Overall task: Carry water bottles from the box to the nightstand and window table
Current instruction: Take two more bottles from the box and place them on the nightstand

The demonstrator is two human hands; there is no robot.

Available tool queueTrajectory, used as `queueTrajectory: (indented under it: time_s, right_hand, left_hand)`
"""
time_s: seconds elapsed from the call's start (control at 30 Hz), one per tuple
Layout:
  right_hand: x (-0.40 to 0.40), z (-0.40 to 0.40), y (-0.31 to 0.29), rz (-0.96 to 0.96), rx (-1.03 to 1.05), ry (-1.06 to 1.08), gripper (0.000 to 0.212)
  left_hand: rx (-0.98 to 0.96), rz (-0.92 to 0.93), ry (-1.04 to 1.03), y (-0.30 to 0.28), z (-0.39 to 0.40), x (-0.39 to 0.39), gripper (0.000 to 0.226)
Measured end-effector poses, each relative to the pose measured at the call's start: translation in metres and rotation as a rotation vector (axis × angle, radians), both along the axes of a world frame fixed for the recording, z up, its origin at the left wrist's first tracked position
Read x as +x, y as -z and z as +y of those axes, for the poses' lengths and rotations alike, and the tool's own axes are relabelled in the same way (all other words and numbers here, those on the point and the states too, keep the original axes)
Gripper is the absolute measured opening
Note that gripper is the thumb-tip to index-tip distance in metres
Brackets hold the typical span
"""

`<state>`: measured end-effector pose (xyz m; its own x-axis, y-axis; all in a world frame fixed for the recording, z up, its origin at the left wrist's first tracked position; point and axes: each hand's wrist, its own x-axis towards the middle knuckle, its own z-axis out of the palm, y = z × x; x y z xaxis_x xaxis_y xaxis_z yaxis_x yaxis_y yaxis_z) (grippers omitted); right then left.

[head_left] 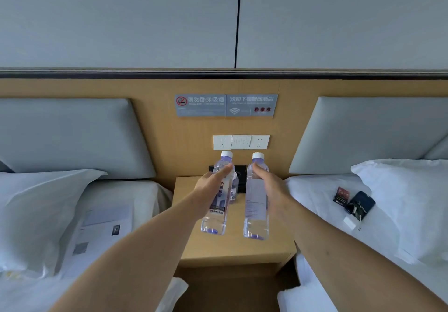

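**Signs and labels above the nightstand**

Two grey plaques hang side by side on the wooden headboard panel. The left plaque [200,105] carries a red no-smoking symbol and the Chinese line 请勿卧床吸烟; its smaller print is too blurred to read. The right plaque [251,105] reads 欢迎下榻智园酒店, with a Wi-Fi symbol and three red round marks below. The left bottle [216,206] has a label with large Chinese characters, not legible. The right bottle [256,205] shows only fine, unreadable print.

nightstand [232,246] front bare, small bottle [234,188] and black tray [241,185] crowding back
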<state>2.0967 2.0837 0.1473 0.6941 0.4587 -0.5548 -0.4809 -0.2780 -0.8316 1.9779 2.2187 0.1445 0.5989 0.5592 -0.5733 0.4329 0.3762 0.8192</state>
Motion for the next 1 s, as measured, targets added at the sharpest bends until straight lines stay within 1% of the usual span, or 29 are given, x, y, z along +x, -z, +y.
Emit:
queueTrajectory:
  time_s: [0.17,0.23,0.3,0.4,0.5,0.6,0.67,0.7,0.73,0.77,0.8,0.83,0.9,0.93,0.97,1.0]
  right_hand:
    - [0.029,0.018,0.023,0.055,0.025,-0.053,0.058]
    - [0.041,0.028,0.032,0.063,0.017,-0.093,0.058]
    - [0.056,0.039,0.040,0.039,-0.019,-0.153,0.060]
    - [0.081,0.050,0.052,0.003,-0.048,-0.239,0.049]
    - [0.104,0.060,0.068,-0.039,-0.073,-0.291,0.049]
    - [0.119,0.065,0.087,-0.013,-0.095,-0.283,0.039]
    - [0.124,0.066,0.098,0.013,-0.128,-0.263,0.033]
    - [0.125,0.068,0.103,0.021,-0.148,-0.258,0.029]
    - [0.126,0.069,0.108,0.029,-0.164,-0.257,0.027]
    - [0.126,0.070,0.112,0.035,-0.179,-0.260,0.028]
    - [0.126,0.071,0.116,0.039,-0.198,-0.267,0.035]
    - [0.126,0.072,0.119,0.038,-0.221,-0.273,0.044]
    - [0.126,0.072,0.125,0.018,-0.268,-0.269,0.057]
    - [0.126,0.071,0.129,0.001,-0.293,-0.266,0.057]
    - [0.127,0.070,0.134,-0.014,-0.320,-0.256,0.051]
    - [0.127,0.068,0.140,-0.024,-0.346,-0.240,0.044]
  left_hand:
    - [-0.045,0.028,-0.024,0.026,0.022,0.027,0.073]
    - [-0.068,0.033,-0.020,0.035,0.030,0.040,0.069]
    - [-0.085,0.040,-0.018,0.042,0.035,0.053,0.067]
    - [-0.085,0.085,-0.047,0.054,0.041,0.074,0.062]
    - [-0.123,0.114,-0.093,0.065,0.044,0.093,0.059]
    - [-0.158,0.117,-0.119,0.076,0.045,0.105,0.068]
    - [-0.136,0.145,-0.128,0.085,0.043,0.109,0.076]
    - [-0.113,0.164,-0.131,0.089,0.043,0.109,0.072]
    - [-0.101,0.177,-0.140,0.094,0.042,0.109,0.063]
    - [-0.108,0.185,-0.150,0.097,0.042,0.108,0.052]
    - [-0.115,0.195,-0.151,0.101,0.043,0.107,0.044]
    - [-0.113,0.204,-0.135,0.106,0.044,0.107,0.041]
    - [-0.108,0.211,-0.102,0.116,0.048,0.107,0.047]
    - [-0.108,0.207,-0.085,0.121,0.050,0.107,0.052]
    - [-0.109,0.200,-0.065,0.125,0.052,0.107,0.053]
    - [-0.109,0.192,-0.051,0.131,0.054,0.107,0.048]
